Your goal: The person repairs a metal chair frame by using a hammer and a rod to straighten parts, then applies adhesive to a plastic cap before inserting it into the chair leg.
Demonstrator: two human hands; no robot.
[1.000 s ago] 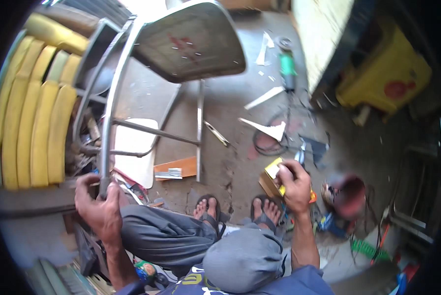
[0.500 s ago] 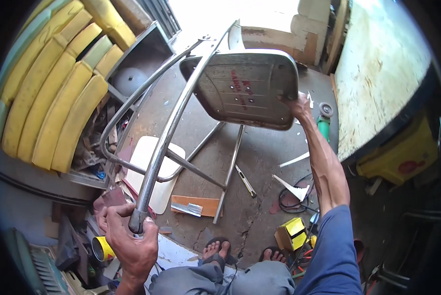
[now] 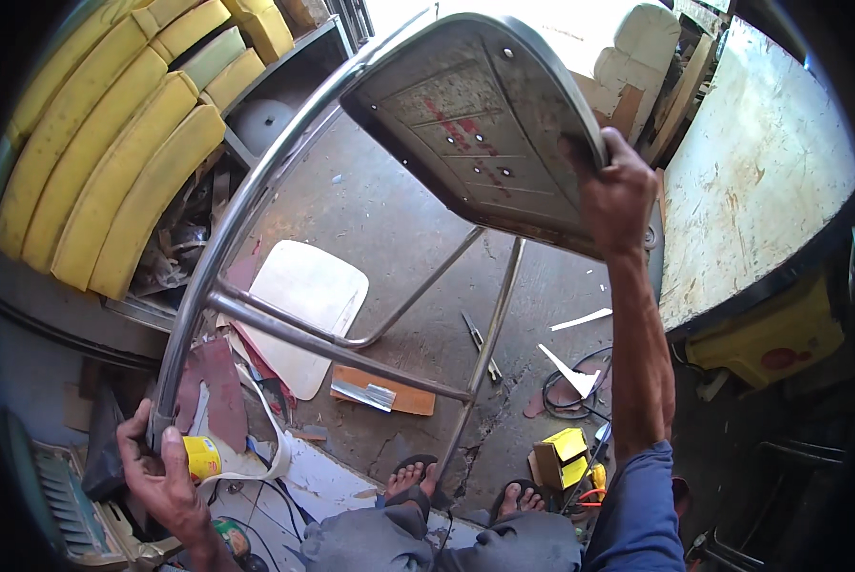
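Note:
A tubular metal chair frame (image 3: pixel 225 238) is held up, tilted, in front of me. Fixed to it is a dull metal seat panel (image 3: pixel 416 114) with rounded corners, small holes and faded red marking. My left hand (image 3: pixel 172 481) grips the capped lower end of one tube, thumb on one side and fingers on the other. On the right, my right hand (image 3: pixel 623 195) is closed around the rim of the panel; its fingertips curl over the edge. A crossbar (image 3: pixel 341 348) joins the tubes low down, above the floor near my feet.
Yellow foam pads (image 3: pixel 127 181) are stacked at the left. On the floor lie a white rounded panel (image 3: pixel 308 286), a utility knife (image 3: pixel 482 345), an orange strip (image 3: pixel 413 393), a black cable (image 3: pixel 553 396) and a yellow box (image 3: pixel 563 456). A large pale board (image 3: pixel 761 181) stands at the right.
The chair frame has swung closer and turned, its panel tilting up on the right. My left hand has moved left and down with the tube end; my right hand has risen slightly.

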